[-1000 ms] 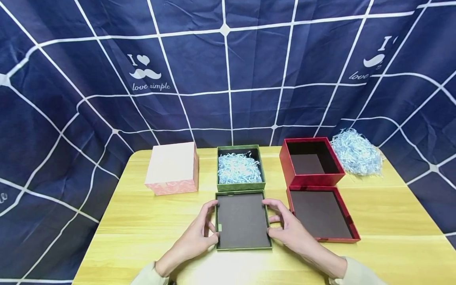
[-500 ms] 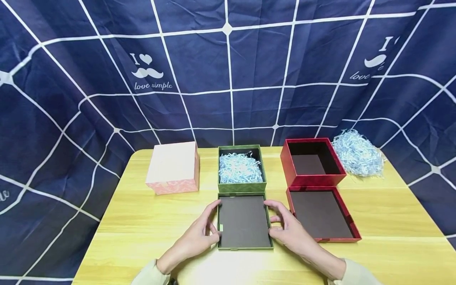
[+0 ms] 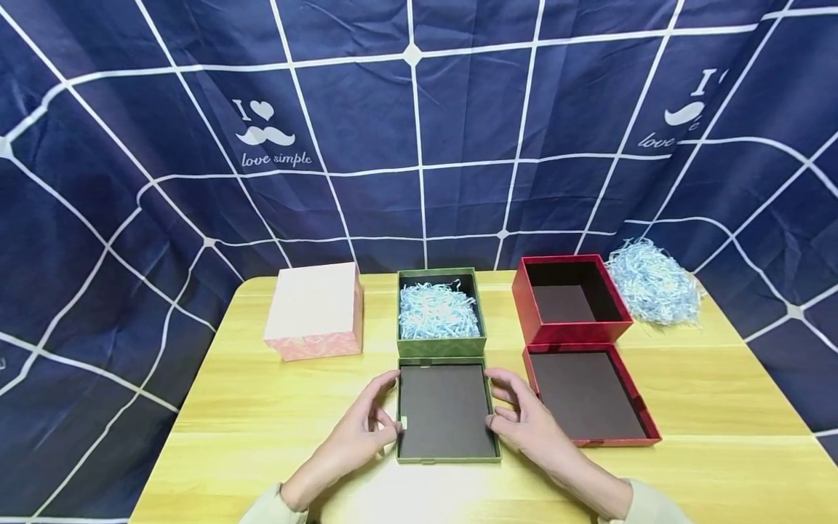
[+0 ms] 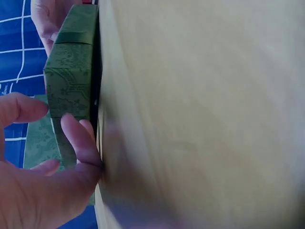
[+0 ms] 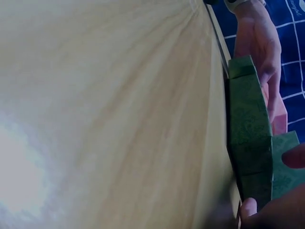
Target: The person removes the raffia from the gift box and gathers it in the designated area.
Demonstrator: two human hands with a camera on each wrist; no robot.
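The right grip point(image 5: 279, 210), lower right, touches a green patterned lid point(image 5: 249, 117); the left grip point(image 5: 261, 50), upper right, meets its far side near a pink box point(image 5: 280, 118). Pale wood tabletop point(image 5: 114, 114) fills frame left.

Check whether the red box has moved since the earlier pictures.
No, neither way: in the head view, the red box keeps its place against the table.

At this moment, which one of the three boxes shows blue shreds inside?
The middle one, the green box: blue shreds lie in it. The red box shows its bare dark bottom, and the pink box has a covered top.
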